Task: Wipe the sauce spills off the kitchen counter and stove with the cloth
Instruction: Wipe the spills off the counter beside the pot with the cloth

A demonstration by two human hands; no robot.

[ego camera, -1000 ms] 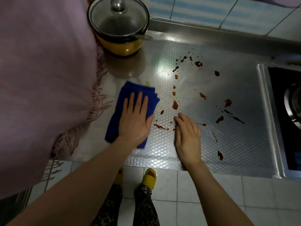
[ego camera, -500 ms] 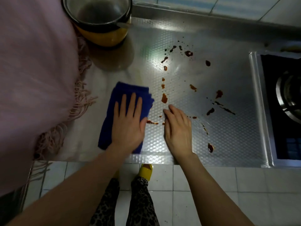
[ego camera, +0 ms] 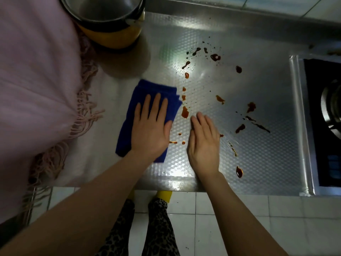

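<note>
Near the worktop's point(ego camera: 267, 163) front edge, your left hand point(ego camera: 150, 133) presses flat-fingered on the blue cloth point(ego camera: 145, 91); your right hand point(ego camera: 203, 146), fingers straight, apparently rests beside sauce spills point(ego camera: 185, 112).

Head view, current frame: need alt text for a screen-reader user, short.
A person's left hand presses flat on a folded blue cloth on a steel counter, beside brown sauce spills not yet wiped. The right hand rests open on the counter among them; a yellow lidded pot sits behind, a stove at right.
</note>
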